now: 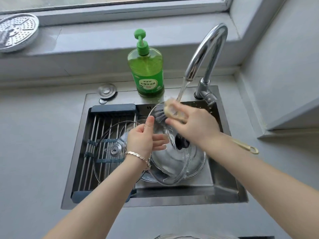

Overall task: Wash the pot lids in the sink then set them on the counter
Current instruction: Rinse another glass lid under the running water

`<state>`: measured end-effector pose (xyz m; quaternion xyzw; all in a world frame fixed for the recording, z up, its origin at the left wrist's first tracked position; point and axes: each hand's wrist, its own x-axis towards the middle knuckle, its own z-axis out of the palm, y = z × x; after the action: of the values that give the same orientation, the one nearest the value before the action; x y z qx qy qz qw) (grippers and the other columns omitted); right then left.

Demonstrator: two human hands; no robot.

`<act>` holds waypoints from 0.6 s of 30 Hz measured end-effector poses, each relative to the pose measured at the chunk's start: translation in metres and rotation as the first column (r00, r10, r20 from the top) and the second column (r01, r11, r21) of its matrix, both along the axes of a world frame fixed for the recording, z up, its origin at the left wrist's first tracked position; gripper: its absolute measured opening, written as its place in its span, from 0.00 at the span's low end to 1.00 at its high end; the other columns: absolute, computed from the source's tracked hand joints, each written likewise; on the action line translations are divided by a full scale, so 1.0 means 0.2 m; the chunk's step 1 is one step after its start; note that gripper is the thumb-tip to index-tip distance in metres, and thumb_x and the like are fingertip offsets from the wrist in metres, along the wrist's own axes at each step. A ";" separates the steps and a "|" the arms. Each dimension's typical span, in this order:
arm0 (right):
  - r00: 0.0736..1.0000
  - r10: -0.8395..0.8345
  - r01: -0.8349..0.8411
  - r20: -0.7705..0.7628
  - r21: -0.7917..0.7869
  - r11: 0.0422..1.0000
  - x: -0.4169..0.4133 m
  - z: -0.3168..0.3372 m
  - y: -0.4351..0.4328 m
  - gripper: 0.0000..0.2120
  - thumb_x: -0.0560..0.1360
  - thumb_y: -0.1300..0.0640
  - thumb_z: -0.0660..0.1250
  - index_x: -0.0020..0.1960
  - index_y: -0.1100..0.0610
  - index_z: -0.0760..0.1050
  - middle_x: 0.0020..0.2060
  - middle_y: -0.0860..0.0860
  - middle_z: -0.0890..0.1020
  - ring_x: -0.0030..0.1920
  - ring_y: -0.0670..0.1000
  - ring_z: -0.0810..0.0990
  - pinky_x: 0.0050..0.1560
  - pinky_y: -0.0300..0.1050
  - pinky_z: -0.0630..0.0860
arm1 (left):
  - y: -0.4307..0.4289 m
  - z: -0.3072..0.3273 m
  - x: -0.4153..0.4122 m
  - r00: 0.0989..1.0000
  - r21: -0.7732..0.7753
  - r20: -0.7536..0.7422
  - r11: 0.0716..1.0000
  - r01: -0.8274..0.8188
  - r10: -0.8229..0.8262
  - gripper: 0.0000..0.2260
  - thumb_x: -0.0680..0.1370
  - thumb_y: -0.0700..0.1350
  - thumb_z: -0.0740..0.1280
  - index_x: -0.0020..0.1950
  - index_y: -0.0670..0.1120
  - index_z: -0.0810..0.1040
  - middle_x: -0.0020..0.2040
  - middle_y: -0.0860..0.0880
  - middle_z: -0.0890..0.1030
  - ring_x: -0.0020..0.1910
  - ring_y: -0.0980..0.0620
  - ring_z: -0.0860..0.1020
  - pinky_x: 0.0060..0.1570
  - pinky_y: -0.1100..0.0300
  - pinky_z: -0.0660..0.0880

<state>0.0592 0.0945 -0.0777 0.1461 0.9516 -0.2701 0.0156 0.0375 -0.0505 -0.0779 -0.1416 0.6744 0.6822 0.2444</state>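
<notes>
A glass pot lid with a black knob is held tilted over the steel sink. My left hand grips its left rim, thumb on top and fingers behind the glass. My right hand grips a dish brush with dark bristles and a pale handle, pressing the bristles on the lid's upper part under running water. A second glass lid with a metal knob lies on the drain rack at the sink's left. More glassware lies under the held lid.
The chrome faucet runs water into the sink. A green dish soap bottle stands behind the sink. A perforated steamer plate leans on the window ledge at far left. A drain plug sits at the sink's back edge. Grey counter surrounds the sink.
</notes>
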 end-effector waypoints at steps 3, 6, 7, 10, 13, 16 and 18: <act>0.991 0.094 -0.086 -0.093 0.095 0.992 0.05 0.05 -0.09 0.27 0.74 0.34 0.57 0.71 0.37 0.60 0.52 0.46 0.81 0.51 0.50 0.79 0.42 0.42 0.71 | -0.01 0.00 -0.01 1.000 -0.016 0.002 1.000 -0.006 0.007 0.19 0.77 0.53 0.61 0.47 0.36 0.74 0.28 0.41 0.81 0.26 0.47 0.81 0.27 0.54 0.80; 0.997 -0.058 0.047 -0.051 -0.202 0.978 -0.02 0.02 -0.01 0.23 0.73 0.37 0.62 0.67 0.38 0.68 0.39 0.39 0.78 0.42 0.44 0.76 0.37 0.40 0.71 | -0.02 0.01 -0.01 1.000 0.004 -0.009 1.000 -0.027 0.027 0.16 0.78 0.52 0.62 0.47 0.37 0.71 0.30 0.40 0.82 0.27 0.46 0.82 0.27 0.55 0.80; 0.993 -0.117 0.108 -0.018 -0.273 0.956 -0.05 -0.02 0.04 0.22 0.73 0.37 0.63 0.66 0.39 0.70 0.36 0.39 0.76 0.40 0.45 0.75 0.37 0.39 0.69 | -0.03 0.02 -0.01 0.999 0.017 -0.017 0.999 -0.041 0.041 0.15 0.78 0.51 0.62 0.45 0.38 0.71 0.29 0.41 0.82 0.27 0.46 0.82 0.26 0.56 0.79; 0.968 -0.244 0.245 0.060 -0.437 0.865 -0.08 -0.19 0.19 0.25 0.71 0.38 0.65 0.65 0.44 0.73 0.48 0.43 0.80 0.48 0.47 0.76 0.49 0.42 0.72 | -0.07 0.05 -0.02 0.993 0.082 -0.031 0.991 -0.107 0.110 0.12 0.77 0.50 0.62 0.44 0.40 0.70 0.30 0.41 0.82 0.25 0.48 0.81 0.24 0.59 0.78; 0.944 -0.305 0.327 0.128 -0.502 0.801 -0.02 -0.27 0.23 0.27 0.70 0.37 0.66 0.66 0.47 0.73 0.46 0.44 0.80 0.47 0.46 0.76 0.53 0.43 0.73 | -0.10 0.06 -0.04 0.975 0.165 -0.010 0.962 -0.216 0.221 0.13 0.77 0.52 0.61 0.40 0.43 0.67 0.30 0.41 0.82 0.25 0.49 0.81 0.24 0.58 0.79; 0.959 -0.259 0.284 0.119 -0.492 0.823 0.08 -0.25 0.15 0.23 0.71 0.38 0.66 0.64 0.43 0.74 0.39 0.45 0.79 0.43 0.46 0.77 0.48 0.45 0.74 | -0.10 0.03 -0.07 0.945 0.218 0.047 0.920 -0.327 0.324 0.14 0.78 0.53 0.60 0.39 0.44 0.65 0.32 0.41 0.83 0.27 0.48 0.82 0.24 0.60 0.78; 0.978 -0.180 0.206 0.101 -0.453 0.868 0.15 -0.21 0.07 0.20 0.71 0.40 0.67 0.62 0.39 0.74 0.29 0.44 0.72 0.33 0.44 0.71 0.38 0.43 0.68 | -0.11 0.00 -0.09 0.924 0.229 0.080 0.895 -0.382 0.374 0.15 0.78 0.54 0.61 0.39 0.45 0.65 0.33 0.40 0.83 0.29 0.47 0.82 0.25 0.60 0.78</act>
<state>0.0901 0.1078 -0.1205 0.2400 0.8400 -0.4841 0.0491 0.0200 -0.0723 -0.0776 -0.2506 0.5424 0.7906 0.1340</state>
